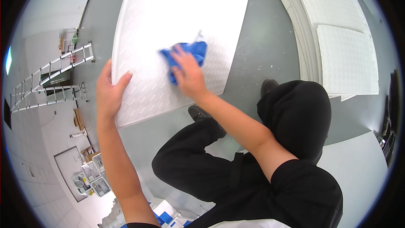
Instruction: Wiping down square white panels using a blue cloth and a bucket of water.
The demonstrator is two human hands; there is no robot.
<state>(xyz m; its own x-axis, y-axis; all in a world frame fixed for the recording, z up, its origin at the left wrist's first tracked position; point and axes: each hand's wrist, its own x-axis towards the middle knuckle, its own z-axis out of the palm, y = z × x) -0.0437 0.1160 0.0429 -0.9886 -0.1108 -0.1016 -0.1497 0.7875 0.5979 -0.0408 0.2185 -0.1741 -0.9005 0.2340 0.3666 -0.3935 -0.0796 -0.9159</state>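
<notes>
A white panel with an embossed weave-like pattern stands tilted in front of me, its upper part washed out by glare. My left hand grips its left edge, thumb on the patterned face and fingers behind, out of sight. Against the same face my right hand presses a crumpled blue cloth. Part of the cloth lies hidden under the palm, and its left side is blurred.
To the right, a stack of white patterned panels lies on the grey floor. An aluminium ladder stands at the left. Clear plastic bins sit by the wall at lower left. My shoe is close to the panel's lower edge.
</notes>
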